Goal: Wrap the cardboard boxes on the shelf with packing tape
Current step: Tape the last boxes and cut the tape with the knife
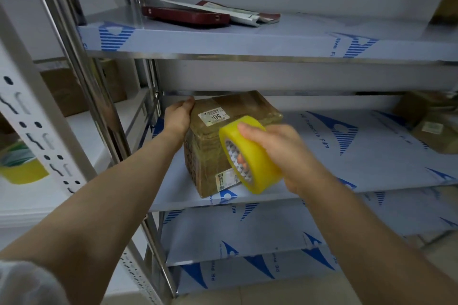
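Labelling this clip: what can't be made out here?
Head view:
- Fingers of the left hand: hidden behind the cardboard box.
- Box's near corner: behind the tape roll and right hand.
- Text on the label: too small, beyond "50".
- The second box: cut off by the right edge.

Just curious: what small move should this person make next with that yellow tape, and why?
Probably press the tape roll against the cardboard box to lay a strip on its near face. The right hand grips the roll just in front of the box, seemingly not touching it yet, while the left hand holds the box's far corner steady on the shelf.
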`<state>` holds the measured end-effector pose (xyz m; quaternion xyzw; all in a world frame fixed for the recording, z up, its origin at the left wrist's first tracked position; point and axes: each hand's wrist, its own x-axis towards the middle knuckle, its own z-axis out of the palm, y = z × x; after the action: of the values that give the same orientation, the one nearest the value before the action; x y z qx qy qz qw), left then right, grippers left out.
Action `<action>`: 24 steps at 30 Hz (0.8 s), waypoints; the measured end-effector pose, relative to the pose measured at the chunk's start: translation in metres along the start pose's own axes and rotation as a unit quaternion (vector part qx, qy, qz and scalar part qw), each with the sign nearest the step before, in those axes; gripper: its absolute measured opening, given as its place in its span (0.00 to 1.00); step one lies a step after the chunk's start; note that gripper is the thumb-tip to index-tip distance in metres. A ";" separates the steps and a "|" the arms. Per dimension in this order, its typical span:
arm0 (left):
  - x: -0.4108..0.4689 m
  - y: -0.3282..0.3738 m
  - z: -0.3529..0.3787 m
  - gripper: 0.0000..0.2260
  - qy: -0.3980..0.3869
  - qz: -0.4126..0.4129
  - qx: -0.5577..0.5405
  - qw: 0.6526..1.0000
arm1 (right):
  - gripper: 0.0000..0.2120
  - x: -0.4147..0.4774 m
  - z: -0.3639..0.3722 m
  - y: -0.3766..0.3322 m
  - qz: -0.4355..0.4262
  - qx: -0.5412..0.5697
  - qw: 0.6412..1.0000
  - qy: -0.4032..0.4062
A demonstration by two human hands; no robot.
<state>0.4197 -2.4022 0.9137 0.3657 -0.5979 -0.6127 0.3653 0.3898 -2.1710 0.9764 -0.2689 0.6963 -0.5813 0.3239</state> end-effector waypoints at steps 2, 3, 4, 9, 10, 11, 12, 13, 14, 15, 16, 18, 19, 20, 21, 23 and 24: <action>-0.003 0.001 0.001 0.12 -0.004 -0.002 -0.005 1.000 | 0.11 -0.003 0.006 0.021 0.009 0.009 1.000 0.008; -0.005 0.002 0.001 0.11 -0.005 -0.004 -0.006 1.000 | 0.10 -0.003 0.009 0.030 0.014 0.016 1.000 0.015; -0.005 0.003 0.001 0.11 -0.006 -0.006 -0.010 1.000 | 0.10 -0.001 0.011 0.039 0.015 0.020 0.999 0.021; 0.003 0.008 -0.002 0.12 -0.004 -0.037 0.015 0.999 | 0.08 0.008 0.017 0.059 0.009 0.039 0.999 0.030; 0.007 0.010 -0.002 0.13 0.003 -0.028 0.072 0.997 | 0.08 0.011 0.017 0.059 0.007 0.048 0.998 0.029; 0.012 0.014 -0.001 0.13 0.012 0.004 0.171 0.985 | 0.07 0.013 0.018 0.058 0.006 0.053 0.998 0.027; 0.016 0.020 0.002 0.13 0.014 0.046 0.296 0.954 | 0.07 0.016 0.019 0.056 0.007 0.055 0.998 0.026; 0.015 0.028 0.008 0.15 0.007 0.089 0.418 0.904 | 0.07 0.019 0.019 0.055 0.009 0.058 0.998 0.027; 0.014 0.034 0.016 0.18 -0.016 0.130 0.506 0.852 | 0.07 0.021 0.020 0.055 0.011 0.064 0.997 0.029; 0.013 0.037 0.025 0.22 -0.054 0.144 0.562 0.813 | 0.07 0.024 0.021 0.055 0.011 0.071 0.997 0.028; 0.014 0.035 0.034 0.28 -0.091 0.134 0.600 0.784 | 0.06 0.027 0.022 0.055 0.010 0.077 0.997 0.026; 0.018 0.025 0.047 0.40 -0.133 0.100 0.641 0.749 | 0.06 0.033 0.023 0.054 0.011 0.091 0.996 0.023; 0.021 0.021 0.050 0.42 -0.137 0.090 0.651 0.741 | 0.06 0.037 0.023 0.055 0.013 0.095 0.995 0.023; 0.024 0.019 0.051 0.43 -0.135 0.088 0.653 0.740 | 0.06 0.040 0.023 0.054 0.014 0.097 0.995 0.025; 0.022 0.020 0.051 0.42 -0.126 0.093 0.654 0.740 | 0.07 0.043 0.023 0.055 0.015 0.096 0.995 0.027; 0.011 0.024 0.050 0.34 -0.079 0.153 0.666 0.726 | 0.08 0.046 0.024 0.057 0.018 0.097 0.995 0.026; 0.004 0.024 0.051 0.28 -0.041 0.206 0.677 0.705 | 0.09 0.046 0.025 0.057 0.020 0.100 0.995 0.022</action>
<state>0.3732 -2.3822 0.9388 0.3568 -0.9268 0.0330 0.1120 0.3793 -2.2106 0.9109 -0.2084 0.6471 -0.6469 0.3454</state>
